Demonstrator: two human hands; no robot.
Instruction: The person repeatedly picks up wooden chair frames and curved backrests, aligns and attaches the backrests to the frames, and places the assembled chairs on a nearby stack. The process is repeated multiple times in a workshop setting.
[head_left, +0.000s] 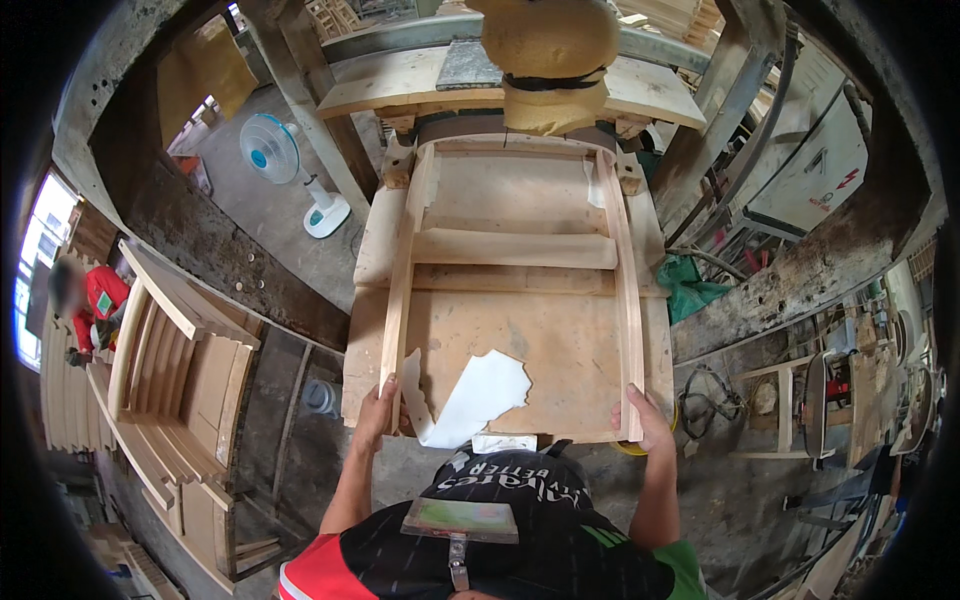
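Observation:
A pale wooden frame (516, 248), with two long side rails and crosspieces between them, lies on a worn wooden board (560, 340). My left hand (378, 412) is closed round the near end of its left rail. On the other side my right hand (648, 418) grips the near end of the right rail. The far end of the frame reaches a dark curved edge below a yellowish padded block (553, 60). Between the rails, near my body, lies a torn white sheet (485, 395). A small white block (504, 442) sits at the board's near edge.
Rusty metal beams (215, 230) surround the work spot. At left stand a fan (270, 150) and stacked wooden frames (180, 390), with a person in red (100, 295) beyond. A grey cabinet (812, 165), a green bag (688, 287) and more chair-like frames (785, 405) are at right.

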